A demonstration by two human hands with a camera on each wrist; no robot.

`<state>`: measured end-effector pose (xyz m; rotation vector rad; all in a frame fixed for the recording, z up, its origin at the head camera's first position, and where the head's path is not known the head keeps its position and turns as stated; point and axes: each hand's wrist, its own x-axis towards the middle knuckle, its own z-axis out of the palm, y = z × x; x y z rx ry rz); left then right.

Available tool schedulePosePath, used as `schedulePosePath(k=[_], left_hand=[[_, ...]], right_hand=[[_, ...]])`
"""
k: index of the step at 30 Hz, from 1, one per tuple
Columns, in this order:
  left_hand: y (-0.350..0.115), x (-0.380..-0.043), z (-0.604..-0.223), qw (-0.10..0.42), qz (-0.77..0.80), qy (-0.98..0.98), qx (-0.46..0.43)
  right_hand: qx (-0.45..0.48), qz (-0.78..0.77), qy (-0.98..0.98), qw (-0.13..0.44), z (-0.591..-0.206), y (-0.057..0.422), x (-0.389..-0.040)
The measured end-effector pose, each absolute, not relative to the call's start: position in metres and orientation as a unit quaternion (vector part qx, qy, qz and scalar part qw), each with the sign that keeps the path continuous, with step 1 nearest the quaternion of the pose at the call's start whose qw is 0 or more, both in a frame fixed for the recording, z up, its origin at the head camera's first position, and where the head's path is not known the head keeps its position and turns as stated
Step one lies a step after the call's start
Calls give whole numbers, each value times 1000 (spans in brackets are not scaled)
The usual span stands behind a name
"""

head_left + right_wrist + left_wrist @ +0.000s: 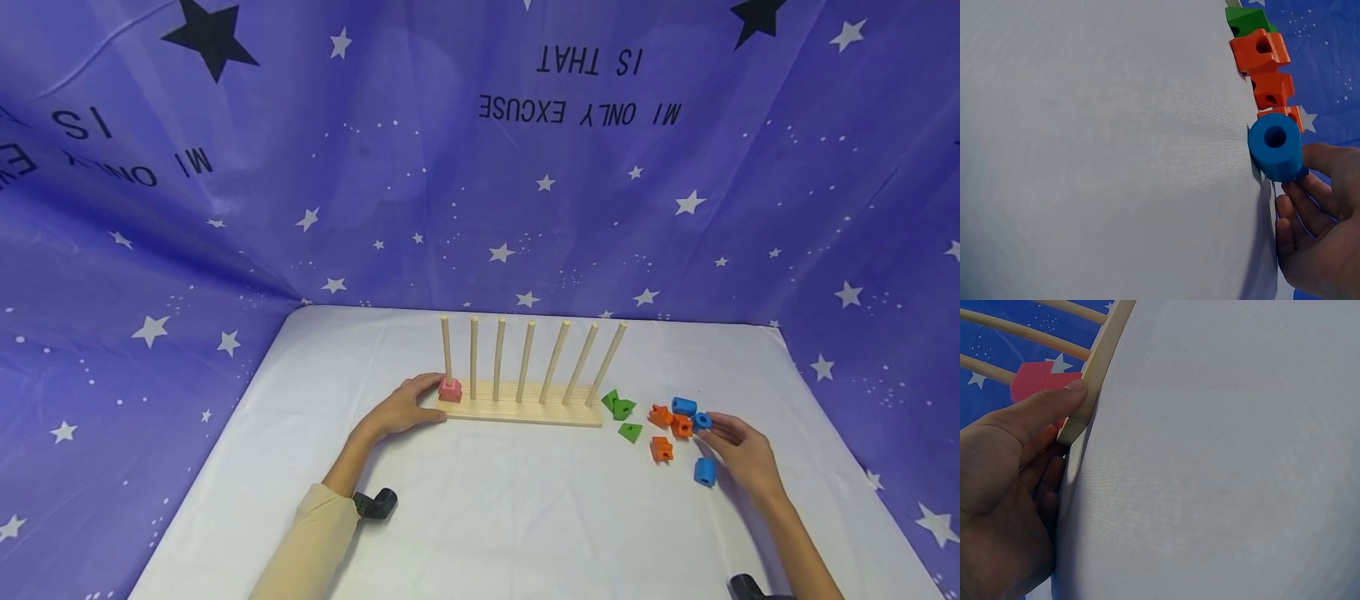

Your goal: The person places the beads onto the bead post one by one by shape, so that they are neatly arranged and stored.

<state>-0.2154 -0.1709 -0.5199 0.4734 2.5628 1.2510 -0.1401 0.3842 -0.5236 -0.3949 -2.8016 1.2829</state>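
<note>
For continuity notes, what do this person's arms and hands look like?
A beige fabric sleeve ends short of the bare left hand; the right hand and visible right forearm are bare. A black, rounded device juts beside the sleeve, another beside that forearm.

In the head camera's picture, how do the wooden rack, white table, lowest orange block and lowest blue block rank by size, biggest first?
1. White table
2. Wooden rack
3. Lowest orange block and lowest blue block: they look too alike to rank.
</note>
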Motion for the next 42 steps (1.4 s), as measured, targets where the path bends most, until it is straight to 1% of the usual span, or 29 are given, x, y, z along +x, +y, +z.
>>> schedulePosePath(k=[5, 8, 13, 17, 24, 30, 33, 35, 38, 42], left_hand=[[-172, -216, -520, 120, 429, 880, 166], [-172, -216, -521, 118, 431, 878, 171], [-172, -215, -520, 120, 430, 878, 169], [-172, -215, -520, 120, 429, 880, 166], [-171, -216, -520, 124, 424, 882, 164], [-170, -216, -519, 122, 426, 881, 166], [-171, -217, -520, 119, 430, 878, 171], [-172, -217, -520, 117, 431, 878, 175], [-172, -216, -520, 115, 431, 878, 173], [-172, -216, -521, 115, 433, 877, 170]], right_hand=[[-129, 403, -906, 23, -521, 382, -143], [-141, 399, -905, 34, -512, 381, -141], [-134, 390, -907, 88, -488, 376, -136], [-99, 435, -885, 135, -464, 364, -135], [-15, 519, -832, 195, -416, 315, -135], [64, 559, -796, 221, -380, 262, -136], [119, 590, -767, 223, -368, 235, -139], [162, 614, -742, 214, -362, 217, -143], [214, 635, -719, 187, -355, 190, -151], [244, 630, -721, 155, -350, 157, -162]])
